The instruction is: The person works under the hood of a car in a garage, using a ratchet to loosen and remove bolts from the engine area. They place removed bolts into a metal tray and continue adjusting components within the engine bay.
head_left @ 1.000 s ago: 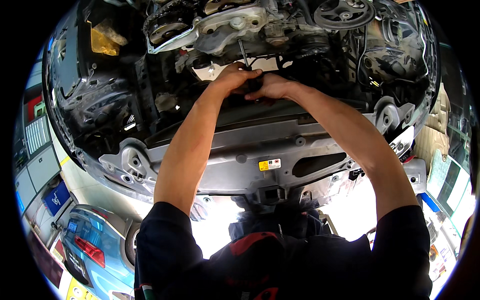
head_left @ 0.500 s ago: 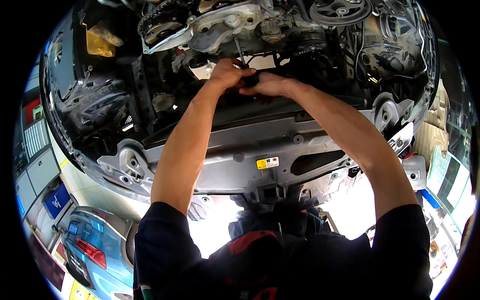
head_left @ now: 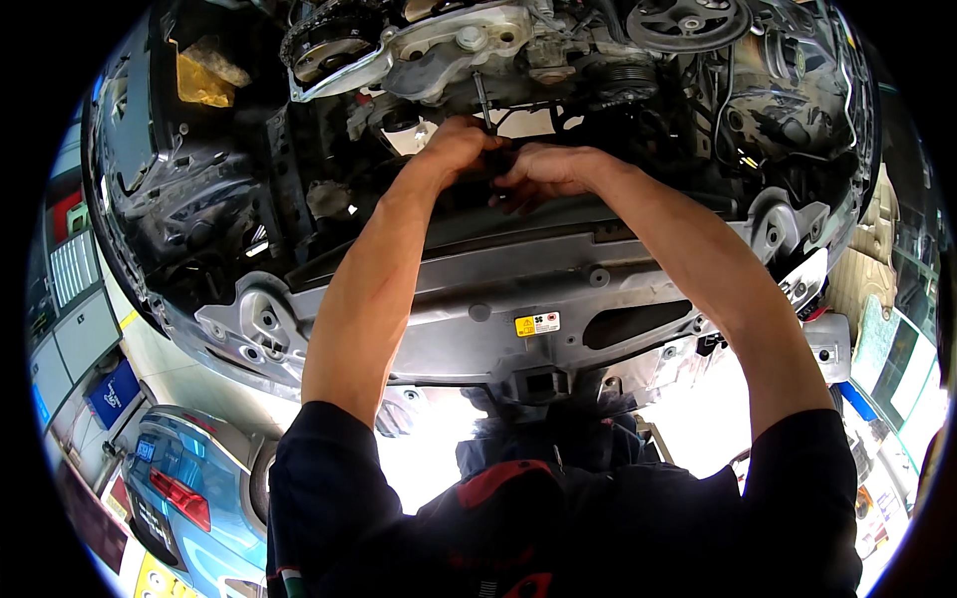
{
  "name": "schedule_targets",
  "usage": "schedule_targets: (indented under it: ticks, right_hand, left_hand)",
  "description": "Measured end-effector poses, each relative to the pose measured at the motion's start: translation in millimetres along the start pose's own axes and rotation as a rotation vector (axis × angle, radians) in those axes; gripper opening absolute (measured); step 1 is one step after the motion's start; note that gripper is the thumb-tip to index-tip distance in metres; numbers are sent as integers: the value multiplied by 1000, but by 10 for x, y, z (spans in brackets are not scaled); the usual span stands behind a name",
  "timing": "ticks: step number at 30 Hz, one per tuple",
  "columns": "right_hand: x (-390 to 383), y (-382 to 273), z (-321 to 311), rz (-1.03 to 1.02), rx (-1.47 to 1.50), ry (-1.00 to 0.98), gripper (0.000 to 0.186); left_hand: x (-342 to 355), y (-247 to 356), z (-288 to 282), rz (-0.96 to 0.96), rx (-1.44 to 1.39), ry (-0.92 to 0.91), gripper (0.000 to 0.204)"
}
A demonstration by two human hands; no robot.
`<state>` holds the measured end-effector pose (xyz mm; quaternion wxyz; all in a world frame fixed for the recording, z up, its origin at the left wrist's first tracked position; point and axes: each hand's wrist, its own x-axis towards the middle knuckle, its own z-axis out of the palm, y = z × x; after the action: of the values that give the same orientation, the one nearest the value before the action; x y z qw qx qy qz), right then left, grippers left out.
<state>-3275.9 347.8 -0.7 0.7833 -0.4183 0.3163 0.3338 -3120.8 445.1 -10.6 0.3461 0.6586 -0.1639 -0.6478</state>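
Observation:
A slim metal extension bar (head_left: 480,92) reaches down from the underside of the engine's front housing (head_left: 424,68). My left hand (head_left: 462,146) is closed around the bar's lower end, thumb pointing right. Close beside it on the right, my right hand (head_left: 546,175) has its fingers curled downward in shadow. Something dark lies between the two hands, but its shape is hidden by fingers and shade. Both arms stretch forward over the grey front crossmember (head_left: 449,319) of the open engine bay.
A ribbed pulley (head_left: 623,84) and a spoked pulley wheel (head_left: 690,24) sit right of the bar. A yellow-brown piece (head_left: 204,82) lies at the bay's far left. A blue car (head_left: 194,498) stands at lower left, near grey cabinets (head_left: 85,339).
My right hand has shifted slightly right and its fingers have turned downward. The left hand keeps its hold on the bar. The whole view has moved a little.

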Motion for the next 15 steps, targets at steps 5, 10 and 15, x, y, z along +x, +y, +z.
schedule_targets:
  ticks: [5,10,15]
  right_hand:
    - [22,75,-88,19,-383,231,48]
    - [36,-13,-16,105,-118,76,44]
    - [-15,-6,-24,46,-387,220,48]
  left_hand:
    - [-194,236,290,-82,85,91,48]
    - [54,-68,-12,0,51,29,50]
    - [-8,47,203,-42,113,123,43]
